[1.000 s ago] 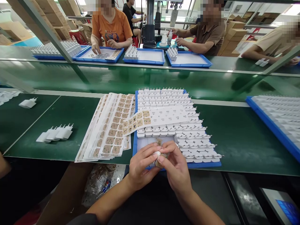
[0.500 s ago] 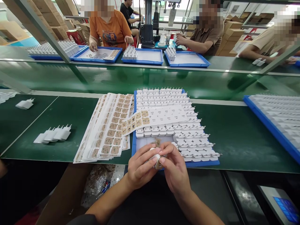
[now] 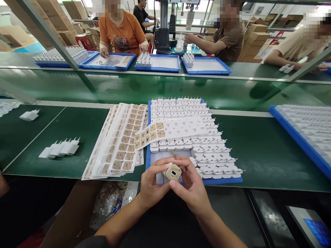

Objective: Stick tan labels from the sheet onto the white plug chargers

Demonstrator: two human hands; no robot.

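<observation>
I see both hands meeting at the near edge of the desk (image 3: 258,151); left hand (image 3: 151,184) curled, fingers closed round one white charger (image 3: 172,172), pinching its left side and underside; right hand (image 3: 192,186) also curled, thumb and fingertips pressing the charger's right side; the charger sits between the two hands, its end face turned up toward me, carrying a tan label with a dark port slot showing.

Just beyond the hands: one blue tray (image 3: 224,180), packed with rows of white chargers, too many to count cleanly; a bare patch of tray right ahead of the fingers; one part-used label sheet (image 3: 172,129) lying across the chargers ahead of the hands, tan labels left only at its left end.

Ahead-left of the left hand: a fanned stack of label sheets (image 3: 120,141), count unclear as they overlap; further left one row of loose chargers (image 3: 60,148), about five; far left one single charger (image 3: 30,115).

Far right of the right hand: a second blue tray (image 3: 292,132) of white parts.

Across the belt: four people seated, four blue trays in front of them.
</observation>
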